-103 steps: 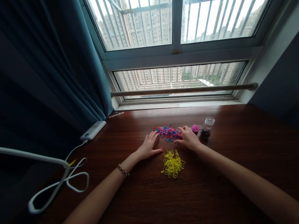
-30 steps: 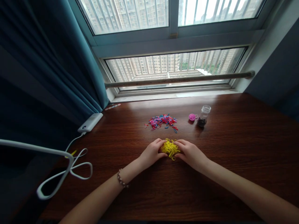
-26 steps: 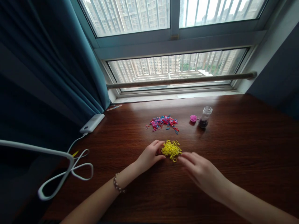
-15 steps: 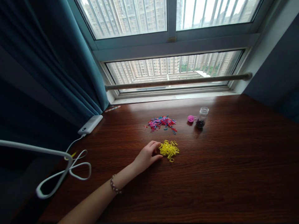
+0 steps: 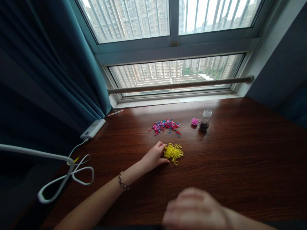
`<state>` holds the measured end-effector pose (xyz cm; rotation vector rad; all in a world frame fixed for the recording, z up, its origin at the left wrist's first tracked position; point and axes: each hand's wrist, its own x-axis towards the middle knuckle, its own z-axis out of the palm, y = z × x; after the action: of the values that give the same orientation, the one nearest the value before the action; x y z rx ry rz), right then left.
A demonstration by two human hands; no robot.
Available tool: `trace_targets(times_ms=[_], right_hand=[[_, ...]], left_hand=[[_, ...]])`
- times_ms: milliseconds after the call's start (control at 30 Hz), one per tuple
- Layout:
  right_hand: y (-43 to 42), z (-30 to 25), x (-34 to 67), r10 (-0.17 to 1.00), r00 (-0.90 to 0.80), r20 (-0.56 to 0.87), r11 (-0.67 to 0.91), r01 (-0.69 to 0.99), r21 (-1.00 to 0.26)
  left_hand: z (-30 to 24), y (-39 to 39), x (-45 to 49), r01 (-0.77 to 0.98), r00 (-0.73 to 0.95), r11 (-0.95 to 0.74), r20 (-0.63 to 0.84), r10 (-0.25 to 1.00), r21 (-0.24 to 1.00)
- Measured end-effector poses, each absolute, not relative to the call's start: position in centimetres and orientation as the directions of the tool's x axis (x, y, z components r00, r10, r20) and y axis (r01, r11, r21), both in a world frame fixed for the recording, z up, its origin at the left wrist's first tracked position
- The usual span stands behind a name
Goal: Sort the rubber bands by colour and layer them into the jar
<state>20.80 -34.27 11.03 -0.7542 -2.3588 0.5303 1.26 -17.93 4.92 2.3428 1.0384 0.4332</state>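
Note:
At the left side of a small pile of yellow rubber bands (image 5: 174,152), my left hand (image 5: 154,155) rests on the table with thumb and fingers apart. Its fingertips reach the pile's edge, and nothing shows in its grasp. My right hand (image 5: 195,209) is low in the view, nearer to me than the pile and blurred by motion, so its fingers are hard to read. Beyond the yellow bands lies a heap of pink, red and blue rubber bands (image 5: 165,126). To the right stands a clear jar (image 5: 206,119) with dark contents, beside a pink lid (image 5: 194,121).
The brown wooden table (image 5: 240,159) runs up to a barred window. A white power bank (image 5: 92,129) with a looped white cable (image 5: 92,174) lies at the left edge, below a blue curtain (image 5: 96,80). A white tube (image 5: 35,151) crosses the left side.
My right hand has come into view from the bottom right. My left hand has shifted slightly right against the yellow rubber bands. The view has turned a little.

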Motion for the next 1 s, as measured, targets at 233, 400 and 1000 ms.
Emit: trace_targets(times_ms=[233, 400, 1000], right_hand=[[-17.3, 5.5, 34.2, 0.708, 0.435, 0.557, 0.125, 0.698, -0.705], [-13.1, 2.0, 36.3, 0.826, 0.309, 0.472, 0.153, 0.684, -0.714], [-22.0, 7.4, 29.8, 0.875, -0.323, 0.362, 0.485, 0.581, -0.654]], left_hand=[[3.8, -16.8, 2.2, 0.570, 0.622, -0.494, 0.048, 0.782, 0.657], [3.7, -15.8, 2.7, 0.569, 0.632, -0.481, 0.019, 0.775, 0.668], [5.1, -14.6, 4.1, 0.540, 0.682, -0.507, 0.004, 0.731, 0.672]])
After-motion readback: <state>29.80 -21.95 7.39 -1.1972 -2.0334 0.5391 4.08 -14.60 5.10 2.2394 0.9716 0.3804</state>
